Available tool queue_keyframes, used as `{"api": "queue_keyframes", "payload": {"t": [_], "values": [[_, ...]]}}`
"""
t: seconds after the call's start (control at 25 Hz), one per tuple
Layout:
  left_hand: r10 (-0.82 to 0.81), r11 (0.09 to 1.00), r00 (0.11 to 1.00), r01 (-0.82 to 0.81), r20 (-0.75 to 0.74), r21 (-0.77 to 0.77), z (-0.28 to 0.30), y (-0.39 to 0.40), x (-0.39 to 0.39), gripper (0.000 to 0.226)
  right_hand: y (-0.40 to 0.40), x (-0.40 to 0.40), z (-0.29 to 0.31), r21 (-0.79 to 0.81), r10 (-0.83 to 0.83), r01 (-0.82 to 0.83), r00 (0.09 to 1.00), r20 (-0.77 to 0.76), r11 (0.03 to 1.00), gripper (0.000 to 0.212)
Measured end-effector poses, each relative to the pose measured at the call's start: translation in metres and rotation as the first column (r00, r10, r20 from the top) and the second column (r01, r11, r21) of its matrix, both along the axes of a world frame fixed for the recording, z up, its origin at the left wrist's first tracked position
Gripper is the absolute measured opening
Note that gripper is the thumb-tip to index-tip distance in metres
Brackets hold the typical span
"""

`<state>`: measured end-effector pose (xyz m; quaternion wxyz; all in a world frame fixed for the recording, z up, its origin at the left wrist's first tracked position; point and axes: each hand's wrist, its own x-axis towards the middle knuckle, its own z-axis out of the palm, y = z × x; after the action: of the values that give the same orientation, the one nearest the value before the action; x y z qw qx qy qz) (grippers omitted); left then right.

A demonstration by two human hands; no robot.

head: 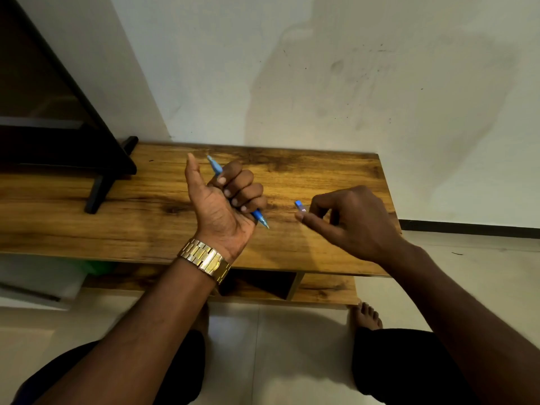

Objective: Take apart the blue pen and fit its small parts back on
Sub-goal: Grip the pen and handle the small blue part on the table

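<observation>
My left hand (226,197) is palm up over the wooden table (117,217), its fingers curled around the blue pen (215,167). The pen runs slantwise through the fist; one end sticks out at the far left, and the clear tapered tip pokes out at the near right. To the right, my right hand (350,220) pinches a small blue pen part (298,204) between thumb and fingertips, just above the table top. A gap of about a hand's width separates the small part from the pen's tip.
A black screen on a black stand (99,191) takes up the table's left end. The white wall (321,83) runs right behind the table. A lower wooden shelf (324,287) sits under the top; my bare foot (366,315) is on the tiled floor.
</observation>
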<state>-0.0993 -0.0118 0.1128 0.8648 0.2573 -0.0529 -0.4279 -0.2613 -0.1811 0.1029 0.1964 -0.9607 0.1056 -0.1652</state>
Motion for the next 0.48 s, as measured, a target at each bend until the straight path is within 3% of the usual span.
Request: {"api": "queue_keyframes", "payload": {"t": [0.12,0.24,0.36,0.48], "values": [[-0.001,0.946,0.992,-0.039,0.124,0.321,-0.021,-0.013,0.006,0.042,-0.013,-0.001,-0.008,0.011,-0.086,0.09,0.976,-0.198,0.996,0.037],[-0.127,0.73,0.931,-0.146,0.342,0.668,-0.047,-0.025,0.009,0.034,-0.014,0.002,-0.013,-0.051,-0.148,0.139,0.94,-0.308,0.989,0.033],[-0.256,0.559,0.866,-0.229,0.429,0.797,-0.069,-0.027,0.021,0.028,-0.02,0.003,-0.013,-0.035,-0.203,0.202,0.933,-0.297,0.979,0.032],[-0.379,0.361,0.727,-0.453,0.572,0.815,-0.079,-0.032,0.026,0.032,-0.025,0.001,-0.014,-0.026,-0.245,0.249,0.921,-0.303,0.968,0.03]]}}
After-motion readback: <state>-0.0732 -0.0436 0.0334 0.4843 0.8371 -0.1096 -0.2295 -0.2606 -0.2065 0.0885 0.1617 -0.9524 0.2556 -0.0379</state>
